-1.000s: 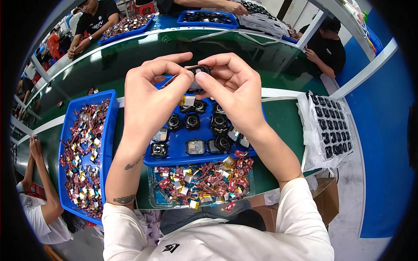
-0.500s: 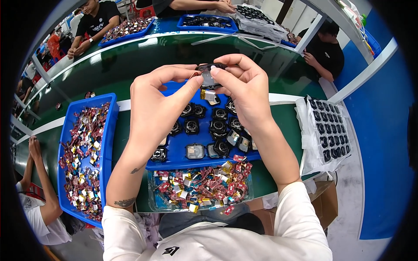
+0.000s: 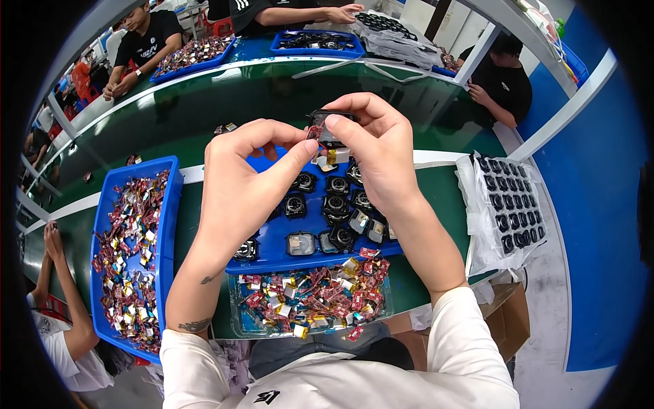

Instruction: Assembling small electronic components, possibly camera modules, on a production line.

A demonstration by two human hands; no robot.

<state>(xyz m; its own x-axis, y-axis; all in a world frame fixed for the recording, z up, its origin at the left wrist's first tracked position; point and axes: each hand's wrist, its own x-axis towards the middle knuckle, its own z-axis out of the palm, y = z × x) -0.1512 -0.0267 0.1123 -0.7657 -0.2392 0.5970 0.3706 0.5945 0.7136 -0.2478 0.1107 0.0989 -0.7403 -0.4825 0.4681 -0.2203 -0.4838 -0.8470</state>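
Observation:
In front of me, above a blue tray (image 3: 272, 228), my right hand (image 3: 381, 153) grips a black watch case (image 3: 335, 140) between thumb and fingers, its grey inner side partly showing. A small red circuit board (image 3: 314, 132) is pinched between the thumb and index finger of my left hand (image 3: 245, 167), right against the left side of the case. Just below the case hangs a silver battery with yellow tape (image 3: 337, 157). Whether the board is still joined to the case I cannot tell. Beneath my hands, several black watch cases (image 3: 294, 204) lie in the tray, some face up.
Nearest me, a clear tray (image 3: 237, 326) is heaped with red boards and batteries. A long blue tray (image 3: 174, 218) of similar parts stands left. At right, a white-lined tray (image 3: 470, 228) carries rows of black cases. Other people sit across and beside the green bench (image 3: 443, 198).
Both hands have shifted slightly lower. More of the red board shows at my left fingertips, and the battery hangs a little lower and further right.

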